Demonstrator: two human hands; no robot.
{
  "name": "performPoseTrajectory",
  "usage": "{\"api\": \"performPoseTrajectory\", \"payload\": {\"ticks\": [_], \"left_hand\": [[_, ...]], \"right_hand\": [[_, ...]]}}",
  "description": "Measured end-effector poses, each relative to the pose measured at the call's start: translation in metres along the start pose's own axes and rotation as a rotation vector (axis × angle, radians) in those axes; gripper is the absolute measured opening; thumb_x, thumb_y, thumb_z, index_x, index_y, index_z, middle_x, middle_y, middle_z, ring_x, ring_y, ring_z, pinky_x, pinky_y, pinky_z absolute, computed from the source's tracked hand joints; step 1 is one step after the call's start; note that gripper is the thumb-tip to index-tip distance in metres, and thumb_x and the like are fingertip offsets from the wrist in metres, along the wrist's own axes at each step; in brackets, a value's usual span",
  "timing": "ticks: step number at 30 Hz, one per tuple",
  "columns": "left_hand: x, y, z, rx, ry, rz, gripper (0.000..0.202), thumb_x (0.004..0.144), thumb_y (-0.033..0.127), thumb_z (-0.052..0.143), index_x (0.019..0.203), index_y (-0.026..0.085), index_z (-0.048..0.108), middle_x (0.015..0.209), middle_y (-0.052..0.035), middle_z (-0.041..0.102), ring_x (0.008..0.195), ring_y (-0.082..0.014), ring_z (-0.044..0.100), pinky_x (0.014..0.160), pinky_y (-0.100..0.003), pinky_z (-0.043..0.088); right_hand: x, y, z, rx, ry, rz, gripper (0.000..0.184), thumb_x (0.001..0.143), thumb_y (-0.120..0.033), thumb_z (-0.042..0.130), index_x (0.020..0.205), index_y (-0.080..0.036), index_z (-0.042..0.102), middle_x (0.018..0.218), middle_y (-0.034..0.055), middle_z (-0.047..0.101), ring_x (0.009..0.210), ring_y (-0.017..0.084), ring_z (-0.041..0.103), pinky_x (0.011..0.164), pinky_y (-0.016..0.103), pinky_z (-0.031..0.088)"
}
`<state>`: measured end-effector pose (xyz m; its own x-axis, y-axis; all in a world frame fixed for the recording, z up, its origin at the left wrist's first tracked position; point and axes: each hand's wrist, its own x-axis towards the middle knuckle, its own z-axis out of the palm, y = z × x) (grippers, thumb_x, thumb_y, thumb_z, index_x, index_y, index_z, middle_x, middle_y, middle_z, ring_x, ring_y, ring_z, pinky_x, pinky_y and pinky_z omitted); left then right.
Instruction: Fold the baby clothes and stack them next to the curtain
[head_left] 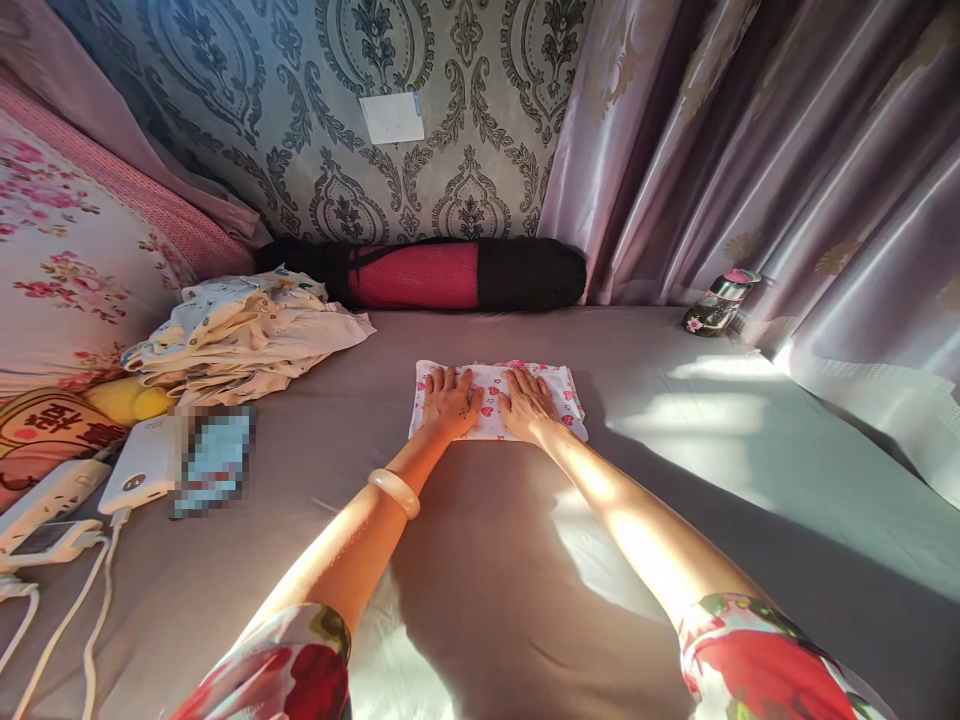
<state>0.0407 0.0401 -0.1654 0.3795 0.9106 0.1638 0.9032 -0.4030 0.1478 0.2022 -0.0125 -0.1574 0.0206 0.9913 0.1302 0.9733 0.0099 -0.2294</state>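
A white cloth with pink-red prints [491, 405], folded into a flat rectangle, lies on the grey bedsheet [517, 560] straight ahead of me. My left hand [452, 402] rests palm down on its left half, fingers stretched out and pointing away. On the right half lies my right hand [531, 402], also flat with its fingers extended. Both hands touch the cloth from above and neither grips it. The cloth's underside and the parts beneath my palms are hidden. A pale bangle [394, 493] circles my left forearm.
A rumpled pile of light clothes [251, 335] sits at the left, near a white power bank [142, 465], a power strip [52, 500] and cables. A black and red rolled bag [420, 275] lies along the wall. A bottle [720, 302] stands by the curtain [675, 150].
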Motion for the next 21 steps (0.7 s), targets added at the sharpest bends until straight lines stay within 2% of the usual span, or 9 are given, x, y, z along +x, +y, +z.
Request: {"api": "performPoseTrajectory", "payload": {"ticks": [3, 7, 10, 13, 17, 21], "left_hand": [[-0.001, 0.001, 0.0, 0.013, 0.003, -0.057, 0.064, 0.097, 0.053, 0.035, 0.15, 0.016, 0.042, 0.156, -0.0212, 0.036, 0.147, -0.0418, 0.025, 0.117, -0.058, 0.019], [-0.002, 0.003, -0.002, 0.017, -0.007, -0.122, 0.071, 0.096, 0.058, 0.034, 0.151, 0.013, 0.04, 0.157, -0.0248, 0.032, 0.147, -0.0456, 0.022, 0.116, -0.058, 0.02], [-0.002, 0.005, -0.005, 0.022, -0.031, -0.153, 0.073, 0.096, 0.06, 0.033, 0.151, 0.013, 0.039, 0.158, -0.0245, 0.031, 0.147, -0.0466, 0.021, 0.115, -0.059, 0.021], [-0.002, 0.006, -0.008, 0.02, -0.06, -0.169, 0.073, 0.096, 0.061, 0.032, 0.152, 0.015, 0.037, 0.159, -0.0228, 0.03, 0.148, -0.0452, 0.021, 0.116, -0.058, 0.021], [-0.004, 0.0, -0.011, 0.028, -0.069, -0.123, 0.072, 0.097, 0.06, 0.031, 0.153, 0.015, 0.037, 0.159, -0.0207, 0.032, 0.147, -0.0429, 0.024, 0.116, -0.056, 0.024], [-0.006, -0.018, -0.011, 0.005, -0.058, -0.034, 0.071, 0.097, 0.062, 0.029, 0.151, 0.016, 0.04, 0.158, -0.0171, 0.034, 0.147, -0.0388, 0.027, 0.116, -0.052, 0.028]], "right_hand": [[-0.001, 0.002, -0.001, -0.032, -0.004, 0.047, 0.056, 0.1, -0.031, 0.032, 0.151, -0.007, 0.038, 0.161, 0.0166, 0.027, 0.15, 0.028, 0.023, 0.122, 0.045, 0.016], [-0.002, 0.008, -0.002, -0.079, 0.012, 0.112, 0.056, 0.101, -0.032, 0.032, 0.152, -0.01, 0.038, 0.161, 0.0129, 0.032, 0.149, 0.027, 0.025, 0.122, 0.044, 0.016], [-0.004, 0.018, -0.003, -0.108, 0.046, 0.143, 0.056, 0.1, -0.033, 0.032, 0.151, -0.01, 0.04, 0.159, 0.013, 0.036, 0.148, 0.027, 0.028, 0.122, 0.044, 0.018], [-0.005, 0.027, -0.005, -0.118, 0.049, 0.158, 0.058, 0.1, -0.033, 0.031, 0.15, -0.006, 0.041, 0.158, 0.0146, 0.037, 0.148, 0.027, 0.028, 0.122, 0.04, 0.018], [-0.007, 0.031, -0.006, -0.123, 0.015, 0.173, 0.06, 0.101, -0.034, 0.028, 0.152, -0.003, 0.038, 0.159, 0.0149, 0.033, 0.149, 0.028, 0.026, 0.122, 0.04, 0.017], [-0.007, 0.034, -0.008, -0.127, 0.02, 0.225, 0.058, 0.102, -0.037, 0.03, 0.153, -0.012, 0.039, 0.16, 0.014, 0.033, 0.149, 0.031, 0.024, 0.121, 0.045, 0.017]]}}
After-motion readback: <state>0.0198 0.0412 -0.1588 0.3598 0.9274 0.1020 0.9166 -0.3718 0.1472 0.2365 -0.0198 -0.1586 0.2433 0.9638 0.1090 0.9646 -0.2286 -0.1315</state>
